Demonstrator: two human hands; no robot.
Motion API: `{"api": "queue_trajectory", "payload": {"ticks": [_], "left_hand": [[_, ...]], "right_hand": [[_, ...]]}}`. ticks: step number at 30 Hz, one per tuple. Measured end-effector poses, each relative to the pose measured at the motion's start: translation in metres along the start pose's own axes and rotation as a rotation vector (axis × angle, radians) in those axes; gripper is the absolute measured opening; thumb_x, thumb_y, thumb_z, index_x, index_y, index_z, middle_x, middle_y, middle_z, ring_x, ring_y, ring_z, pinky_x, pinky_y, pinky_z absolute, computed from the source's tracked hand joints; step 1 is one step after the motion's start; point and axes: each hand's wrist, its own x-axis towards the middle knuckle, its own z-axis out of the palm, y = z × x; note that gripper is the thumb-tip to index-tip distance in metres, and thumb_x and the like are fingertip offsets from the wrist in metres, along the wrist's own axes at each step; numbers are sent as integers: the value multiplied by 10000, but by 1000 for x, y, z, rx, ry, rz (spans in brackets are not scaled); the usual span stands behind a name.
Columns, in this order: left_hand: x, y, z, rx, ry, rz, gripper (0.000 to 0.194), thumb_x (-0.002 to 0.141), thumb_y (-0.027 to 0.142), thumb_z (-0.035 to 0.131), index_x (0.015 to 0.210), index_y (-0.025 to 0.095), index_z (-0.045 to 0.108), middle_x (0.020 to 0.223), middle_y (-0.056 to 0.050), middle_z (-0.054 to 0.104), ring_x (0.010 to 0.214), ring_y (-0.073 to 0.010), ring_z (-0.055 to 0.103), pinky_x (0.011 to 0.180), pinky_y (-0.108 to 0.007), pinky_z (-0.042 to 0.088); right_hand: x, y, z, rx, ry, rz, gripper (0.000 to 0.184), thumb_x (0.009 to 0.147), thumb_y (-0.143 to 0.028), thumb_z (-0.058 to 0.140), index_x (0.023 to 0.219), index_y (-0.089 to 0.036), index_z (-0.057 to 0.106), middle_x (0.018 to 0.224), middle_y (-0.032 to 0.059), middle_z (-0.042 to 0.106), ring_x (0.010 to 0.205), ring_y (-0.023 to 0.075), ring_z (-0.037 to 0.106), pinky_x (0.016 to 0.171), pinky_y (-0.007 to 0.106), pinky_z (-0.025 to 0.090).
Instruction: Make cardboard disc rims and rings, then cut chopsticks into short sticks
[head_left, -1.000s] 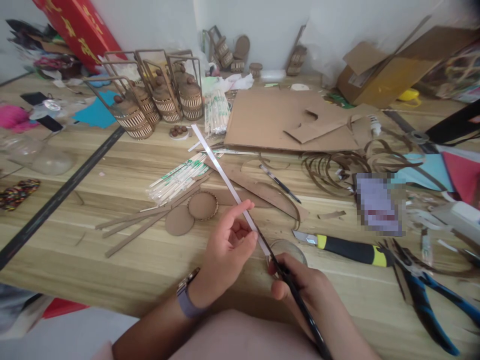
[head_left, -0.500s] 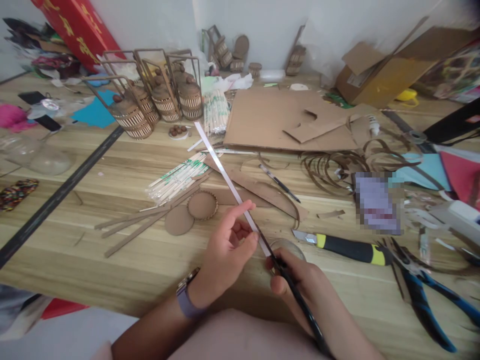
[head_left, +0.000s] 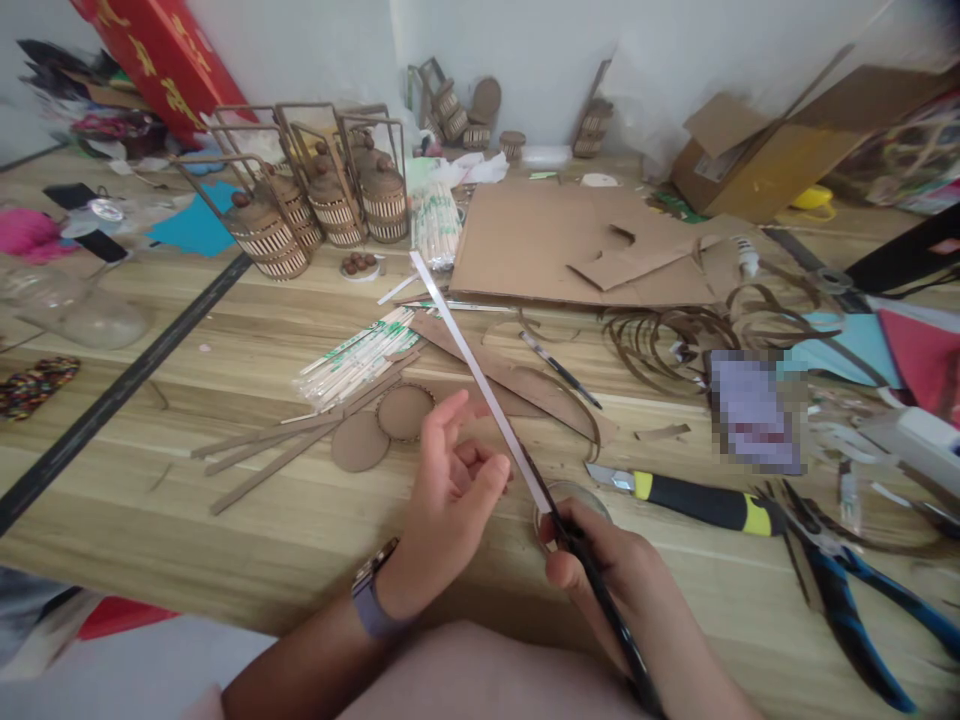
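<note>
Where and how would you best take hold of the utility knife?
I'd grip the utility knife mid-handle from above, fingers closing across its narrow width. It lies flat and lengthwise left to right, with the bare blade at its left end and the pliers crowding its right end.

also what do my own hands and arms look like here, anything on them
Both hands are without gloves. The left hand has a watch with a greyish-purple band at its wrist; a pale pink sleeve edge seems to show near that elbow. The right hand shows no watch, and its forearm no sleeve within view.
</note>
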Motion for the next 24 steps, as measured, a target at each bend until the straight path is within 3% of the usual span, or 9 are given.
{"api": "queue_trajectory", "payload": {"ticks": [3,5,9,17,24], "left_hand": [[2,-1,-3,150,12,-27,228,965,396,513,1085,202,513,874,-5,583,630,-102,509,594,-246,430],[3,-3,-5,247,-38,-35,285,1001,442,418,895,198,519,725,21,506,625,-121,469,596,-257,397],[2,-2,-6,372,-97,11,353,1025,431,351,776,214,475,729,13,510,672,-144,471,645,-275,381],[-2,-2,-3,394,-92,24,298,1023,408,365,818,219,472,732,16,516,675,-145,473,651,-269,381],[-6,-8,-1,328,-147,-25,307,1015,460,361,862,224,484,809,-6,549,751,-157,522,716,-284,434]], "right_hand": [[1,-3,-2,-29,1,-11,649,763,-848,415,704,-220,572,496,-28,547,419,135,486,395,229,389],[0,-2,-3,-43,-36,-24,608,797,-805,430,736,-220,583,516,-23,572,430,142,514,409,234,406],[-3,2,-3,-81,-72,-64,516,851,-715,464,792,-220,595,508,-38,565,424,139,525,407,227,404],[1,-11,-2,-119,69,-158,518,823,-718,504,718,-215,570,444,-61,509,355,104,429,348,207,336],[1,-14,-6,-126,8,-111,519,801,-736,525,785,-218,560,487,-43,548,386,124,458,377,224,343]]}}
